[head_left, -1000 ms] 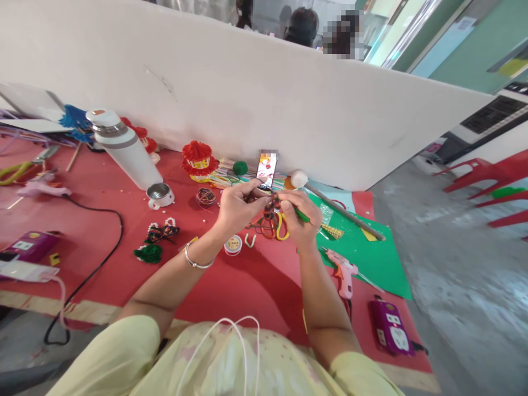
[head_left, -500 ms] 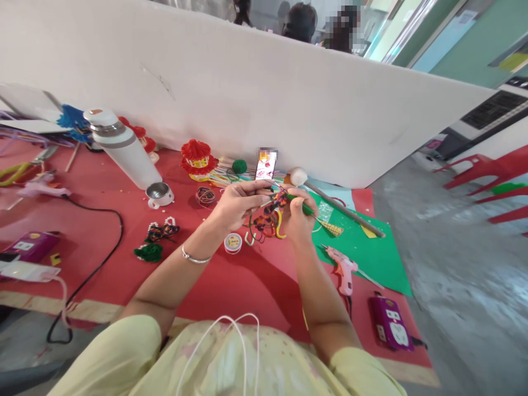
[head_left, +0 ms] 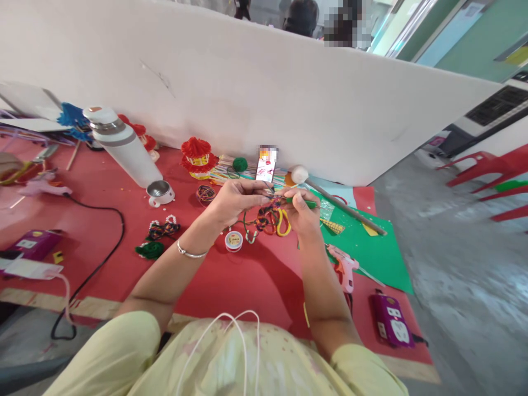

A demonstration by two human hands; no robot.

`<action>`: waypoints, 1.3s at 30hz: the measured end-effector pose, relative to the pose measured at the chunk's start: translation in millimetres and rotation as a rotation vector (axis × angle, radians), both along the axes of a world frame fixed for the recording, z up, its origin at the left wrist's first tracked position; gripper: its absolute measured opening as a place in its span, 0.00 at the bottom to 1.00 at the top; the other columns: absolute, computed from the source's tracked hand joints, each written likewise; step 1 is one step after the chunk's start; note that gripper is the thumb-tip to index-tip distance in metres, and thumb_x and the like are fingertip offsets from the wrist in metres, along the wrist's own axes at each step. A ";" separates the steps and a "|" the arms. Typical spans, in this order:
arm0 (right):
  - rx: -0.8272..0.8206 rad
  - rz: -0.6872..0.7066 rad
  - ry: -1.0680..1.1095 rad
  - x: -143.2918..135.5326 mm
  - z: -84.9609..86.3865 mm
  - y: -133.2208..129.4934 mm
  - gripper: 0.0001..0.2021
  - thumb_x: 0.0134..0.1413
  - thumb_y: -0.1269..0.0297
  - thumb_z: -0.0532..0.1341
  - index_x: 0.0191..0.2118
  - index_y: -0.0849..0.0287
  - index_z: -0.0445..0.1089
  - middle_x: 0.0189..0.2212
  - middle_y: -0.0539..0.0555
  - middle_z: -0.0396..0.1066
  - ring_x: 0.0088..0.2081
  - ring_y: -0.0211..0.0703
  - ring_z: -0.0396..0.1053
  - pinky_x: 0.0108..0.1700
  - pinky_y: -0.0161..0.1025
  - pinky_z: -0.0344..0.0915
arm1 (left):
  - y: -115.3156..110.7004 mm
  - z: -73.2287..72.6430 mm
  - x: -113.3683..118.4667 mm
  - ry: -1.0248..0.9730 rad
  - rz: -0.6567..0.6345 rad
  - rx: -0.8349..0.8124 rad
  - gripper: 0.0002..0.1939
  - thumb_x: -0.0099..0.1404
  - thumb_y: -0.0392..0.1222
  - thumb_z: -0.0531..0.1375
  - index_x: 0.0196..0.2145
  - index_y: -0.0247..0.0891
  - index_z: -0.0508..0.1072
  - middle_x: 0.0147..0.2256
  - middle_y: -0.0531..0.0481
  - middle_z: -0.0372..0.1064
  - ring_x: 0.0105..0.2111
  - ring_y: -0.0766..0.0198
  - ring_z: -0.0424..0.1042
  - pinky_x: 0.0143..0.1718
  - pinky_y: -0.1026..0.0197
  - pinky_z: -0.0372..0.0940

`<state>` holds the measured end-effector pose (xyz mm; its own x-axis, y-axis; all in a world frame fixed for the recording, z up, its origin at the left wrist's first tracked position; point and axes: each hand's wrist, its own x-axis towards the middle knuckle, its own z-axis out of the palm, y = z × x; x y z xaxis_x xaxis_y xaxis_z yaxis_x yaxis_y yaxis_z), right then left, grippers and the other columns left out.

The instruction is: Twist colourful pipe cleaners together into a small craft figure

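Note:
My left hand [head_left: 236, 199] pinches a dark multicoloured strip of crocheted yarn [head_left: 264, 219] between thumb and fingertips; the strip hangs down between the hands. A crochet hook [head_left: 308, 203] with a green handle lies in my right hand [head_left: 303, 217], its metal tip at the yarn by my left fingertips. Under the hanging strip are scissors [head_left: 284, 224] with red and yellow handles, partly covered. A small round spool [head_left: 234, 240] sits on the red table just below my left hand. Behind the hands a phone [head_left: 266, 166] leans upright against the white partition.
At left stand a white flask [head_left: 126, 148] and a metal-lined cup [head_left: 160, 192]. A pink glue gun [head_left: 344, 267] rests on green paper [head_left: 383, 253] near a purple power strip [head_left: 392, 319]. A stick [head_left: 350, 208] lies at right. Another person's blurred hand [head_left: 10, 163] shows at the left edge.
The hook's handle has turned flatter and sits more within my right hand. The crocheted strip has shifted slightly, showing more of the yellow scissor handle. Another person's hand has appeared at far left.

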<state>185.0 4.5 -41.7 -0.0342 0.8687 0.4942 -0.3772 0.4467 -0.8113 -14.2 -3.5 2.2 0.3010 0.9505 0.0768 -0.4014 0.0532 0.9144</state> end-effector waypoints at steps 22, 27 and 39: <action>0.376 -0.151 -0.656 27.9 21.4 -10.2 0.07 0.69 0.63 0.66 0.45 0.50 0.83 0.44 0.52 0.87 0.44 0.45 0.85 0.48 0.43 0.80 | 3.9 -15.4 3.4 0.561 0.438 0.451 0.05 0.57 0.37 0.71 0.33 0.36 0.87 0.30 0.49 0.82 0.30 0.62 0.75 0.34 0.60 0.67; 0.765 -0.426 -0.802 9.1 11.3 -10.1 0.16 0.67 0.70 0.66 0.57 0.48 0.77 0.54 0.55 0.85 0.53 0.49 0.84 0.54 0.50 0.81 | 4.9 -10.8 5.5 0.223 0.359 0.186 0.13 0.50 0.38 0.76 0.36 0.36 0.87 0.28 0.50 0.79 0.25 0.69 0.69 0.27 0.64 0.62; 0.508 -0.155 -0.642 18.0 31.7 -21.1 0.11 0.68 0.67 0.67 0.52 0.46 0.82 0.50 0.52 0.87 0.51 0.46 0.85 0.55 0.48 0.81 | 8.9 5.8 -11.9 0.163 0.008 0.000 0.11 0.47 0.36 0.77 0.32 0.35 0.88 0.22 0.51 0.75 0.18 0.76 0.57 0.18 0.66 0.46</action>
